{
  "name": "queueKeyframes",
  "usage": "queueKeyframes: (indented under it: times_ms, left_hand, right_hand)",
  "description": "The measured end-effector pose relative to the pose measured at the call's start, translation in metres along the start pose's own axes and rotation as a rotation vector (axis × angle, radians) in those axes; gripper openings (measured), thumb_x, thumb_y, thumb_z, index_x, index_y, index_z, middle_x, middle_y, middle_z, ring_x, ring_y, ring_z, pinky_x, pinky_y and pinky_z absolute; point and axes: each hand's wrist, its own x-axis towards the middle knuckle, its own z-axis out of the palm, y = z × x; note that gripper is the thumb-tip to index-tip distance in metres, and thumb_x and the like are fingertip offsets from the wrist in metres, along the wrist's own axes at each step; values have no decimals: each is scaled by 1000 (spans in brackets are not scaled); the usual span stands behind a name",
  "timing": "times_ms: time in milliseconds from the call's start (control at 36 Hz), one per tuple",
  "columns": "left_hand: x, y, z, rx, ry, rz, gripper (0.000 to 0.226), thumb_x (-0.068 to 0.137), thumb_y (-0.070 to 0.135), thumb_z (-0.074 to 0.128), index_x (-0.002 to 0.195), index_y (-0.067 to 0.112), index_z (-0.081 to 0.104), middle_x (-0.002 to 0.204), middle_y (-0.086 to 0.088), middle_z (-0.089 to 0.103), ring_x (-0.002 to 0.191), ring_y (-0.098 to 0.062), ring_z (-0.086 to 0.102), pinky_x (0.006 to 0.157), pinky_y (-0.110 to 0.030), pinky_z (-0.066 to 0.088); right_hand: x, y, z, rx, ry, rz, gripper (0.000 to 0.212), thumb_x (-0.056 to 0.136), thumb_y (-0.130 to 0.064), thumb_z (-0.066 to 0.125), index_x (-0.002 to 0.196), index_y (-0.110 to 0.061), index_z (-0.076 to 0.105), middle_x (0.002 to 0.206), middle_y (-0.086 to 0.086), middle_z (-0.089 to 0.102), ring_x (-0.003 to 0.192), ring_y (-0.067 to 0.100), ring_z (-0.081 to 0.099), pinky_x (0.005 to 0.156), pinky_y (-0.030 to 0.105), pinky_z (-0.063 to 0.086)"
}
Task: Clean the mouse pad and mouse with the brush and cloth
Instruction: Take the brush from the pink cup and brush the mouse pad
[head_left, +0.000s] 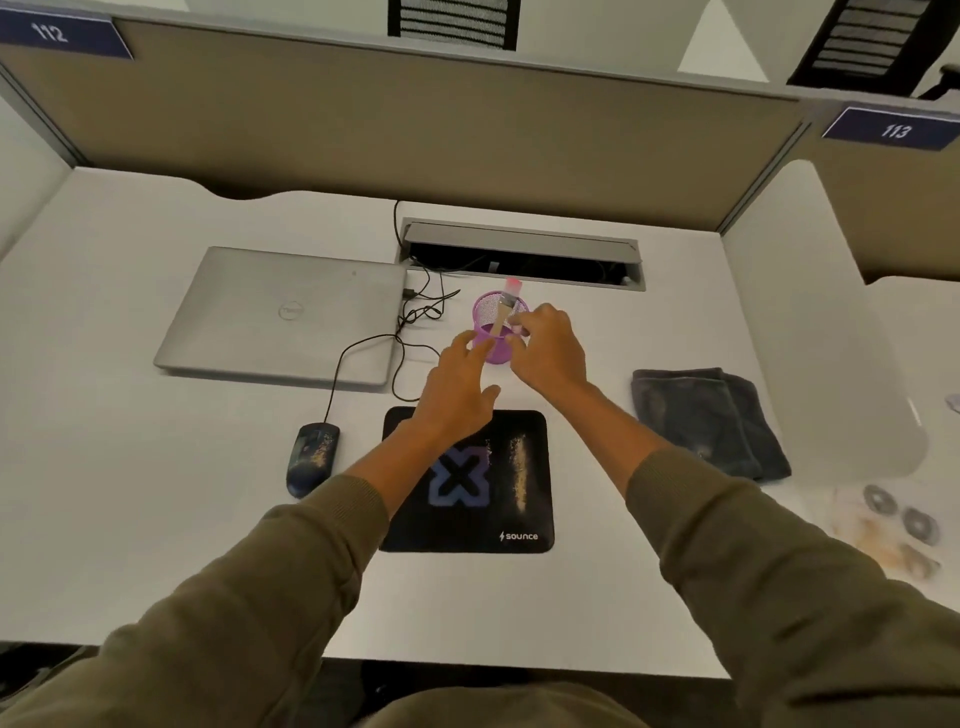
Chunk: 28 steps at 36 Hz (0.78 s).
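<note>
A brush (505, 310) with pink bristles and a wooden handle stands bristles-up in a purple mesh cup (488, 312) behind the mouse pad. My left hand (457, 395) reaches over the pad, fingers spread, fingertips against the cup's near left side. My right hand (548, 351) is at the cup's right rim, its fingers bent beside the brush handle; whether they grip anything is hidden. The black mouse pad (519, 493) carries pale dust streaks. To its left lies a dusty dark wired mouse (310, 457). A folded grey cloth (706, 421) lies to the right.
A shut silver laptop (280, 317) lies at the back left, with the mouse cable (363, 343) looping beside it. A cable hatch (519, 249) is open behind the cup. Several metal rings (904, 519) and brownish crumbs lie at the far right. Partition walls enclose the desk.
</note>
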Motion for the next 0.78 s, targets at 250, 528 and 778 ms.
queueKeyframes:
  times_ms: [250,528,778]
  left_hand:
    - [32,-10,0,100,13,18,81,97,27,74,165,18,31,172,-11,25,152,-33,35,120,-49,40]
    - [34,-16,2,175,11,30,81,99,30,73,166,18,29,173,-9,24,152,-31,34,121,-51,38]
    - [34,-12,0,197,6,33,80,99,31,73,165,18,31,172,-9,26,151,-31,36,120,-51,39]
  right_hand:
    - [71,-9,1,-503,-141,-284,47,90,-34,79,135,-29,68,132,7,56,122,27,49,95,42,52]
    - [95,-18,16,-1014,-266,-534,48,83,-57,80,116,-22,74,112,4,66,112,23,56,88,39,45]
    - [98,-24,11,-1160,-331,-587,45,84,-61,77,107,-23,69,94,0,62,98,19,57,90,38,42]
